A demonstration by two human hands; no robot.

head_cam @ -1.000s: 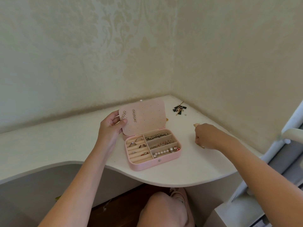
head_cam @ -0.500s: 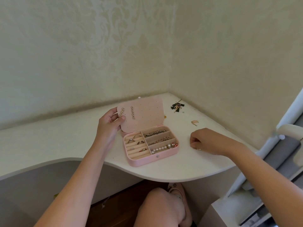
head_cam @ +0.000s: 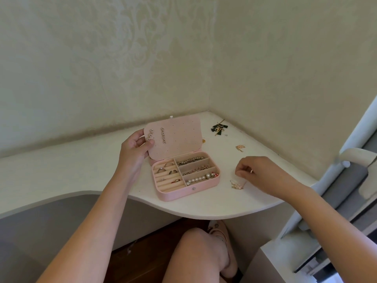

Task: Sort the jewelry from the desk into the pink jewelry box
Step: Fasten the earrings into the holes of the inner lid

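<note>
Pink jewelry box is set open on a white corner desk, rings and beaded strands filling its compartments. Its raised lid, hung with two dangling earrings, is gripped at the left edge by the left hand. The right hand is curled, fingertips pinched above a small gold piece on the desk; whether anything is held cannot be told. More jewelry is scattered near the wall corner.

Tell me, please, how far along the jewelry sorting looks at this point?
Mostly done: the pink jewelry box already holds rings, beaded pieces and pearls, with drop earrings pinned in the lid. The left hand props the lid; the right hand pinches above a small gold piece. Left on the desk: gold earrings and the dark tasselled cluster.
</note>
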